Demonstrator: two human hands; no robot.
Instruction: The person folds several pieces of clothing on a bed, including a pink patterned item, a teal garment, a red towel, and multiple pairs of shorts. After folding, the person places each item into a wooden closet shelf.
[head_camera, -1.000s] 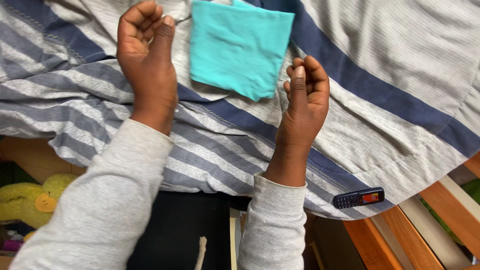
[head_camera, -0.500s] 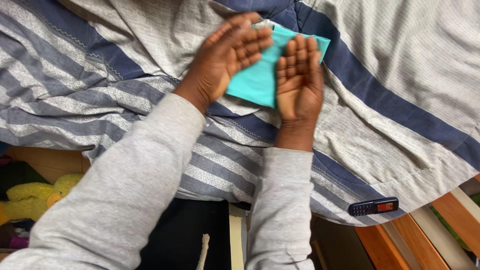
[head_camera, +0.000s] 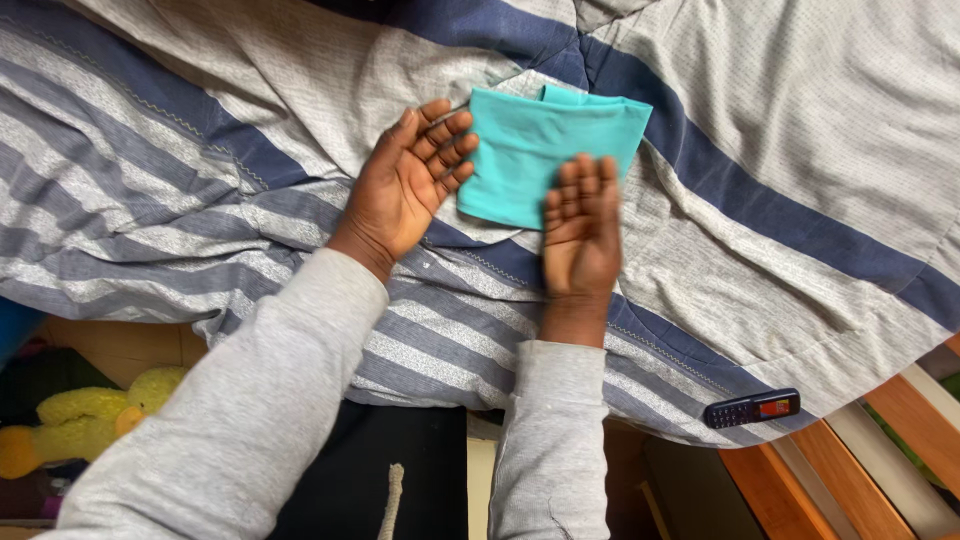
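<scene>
Teal folded cloth (head_camera: 545, 150) lies on a striped grey and blue blanket (head_camera: 780, 150). Left hand (head_camera: 405, 190) lies open, palm up, just left of it. Right hand (head_camera: 580, 235), also open with an empty grip, overlaps its near edge.

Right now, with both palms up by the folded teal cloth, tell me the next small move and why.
Probably slide the right hand, whose fingertips overlap the near edge of the folded teal cloth, under that edge. The left hand lies open, palm up, beside the cloth's left edge, so neither hand has a grip yet, and the cloth lies flat on the striped blanket.
</scene>
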